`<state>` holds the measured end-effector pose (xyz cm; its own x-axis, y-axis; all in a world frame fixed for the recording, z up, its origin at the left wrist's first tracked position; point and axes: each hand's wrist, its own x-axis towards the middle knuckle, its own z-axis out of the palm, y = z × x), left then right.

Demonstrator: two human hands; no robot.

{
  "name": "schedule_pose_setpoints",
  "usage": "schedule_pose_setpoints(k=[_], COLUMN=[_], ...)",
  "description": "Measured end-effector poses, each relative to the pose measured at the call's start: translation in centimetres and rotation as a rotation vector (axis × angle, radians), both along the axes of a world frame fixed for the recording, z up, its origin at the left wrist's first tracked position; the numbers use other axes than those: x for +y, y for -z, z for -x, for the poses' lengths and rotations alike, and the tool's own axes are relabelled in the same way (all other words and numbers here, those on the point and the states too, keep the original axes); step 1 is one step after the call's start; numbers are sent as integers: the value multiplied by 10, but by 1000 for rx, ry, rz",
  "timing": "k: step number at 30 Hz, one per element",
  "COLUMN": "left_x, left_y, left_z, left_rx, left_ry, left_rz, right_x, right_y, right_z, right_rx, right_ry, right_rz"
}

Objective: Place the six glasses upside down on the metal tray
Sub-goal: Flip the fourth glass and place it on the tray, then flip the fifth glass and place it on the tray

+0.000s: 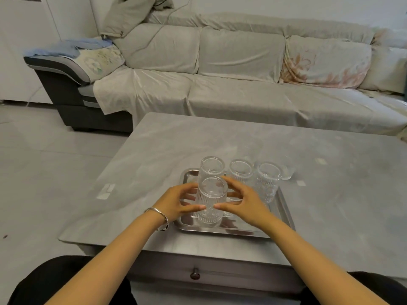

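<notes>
Ribbed clear glass everywhere on this one, all sitting on a shiny metal tray (284, 208) near the front edge of a grey table (220, 137), with a covered sofa (242, 62) behind.

Only one view, from the head camera, so here's what it gives. Both hands are cupped around the front-left glass (211, 200), which stands base-up on the tray. The left hand (176, 202) has thumb and fingers on its left side, the right hand (244, 202) is on the other side, so they're holding it between them, looks like setting it down or nudging it into place.

Behind it three more glasses are already upside down on the tray: back-left (212, 165), middle (240, 170) and right (267, 182). Another glass (287, 171) sits just past the tray's far right corner, on the table, can't tell which way up.

So I'd guess four of six are done or nearly, one is waiting, and there's maybe a sixth behind the right hand, too hidden to say.
</notes>
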<state>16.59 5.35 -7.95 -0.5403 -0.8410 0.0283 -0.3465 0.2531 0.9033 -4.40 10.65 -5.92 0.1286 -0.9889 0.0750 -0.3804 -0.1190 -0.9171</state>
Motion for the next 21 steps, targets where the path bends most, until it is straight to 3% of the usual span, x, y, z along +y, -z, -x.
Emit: schedule_pose_setpoints(k=[13,18,21], left_x=[-8,-17,-33], left_y=[13,-5,-33], left_z=[0,-9,-15], left_rx=[8,-22,59], left_ry=[5,-4,-123], left_rz=[-42,38,103], right_x=[-7,-6,-10], right_y=[14,-3,-26], right_z=[3,13,32], right_rx=[45,91,50], right_ry=[1,-44,-61], right_rz=[-4,-27,-16])
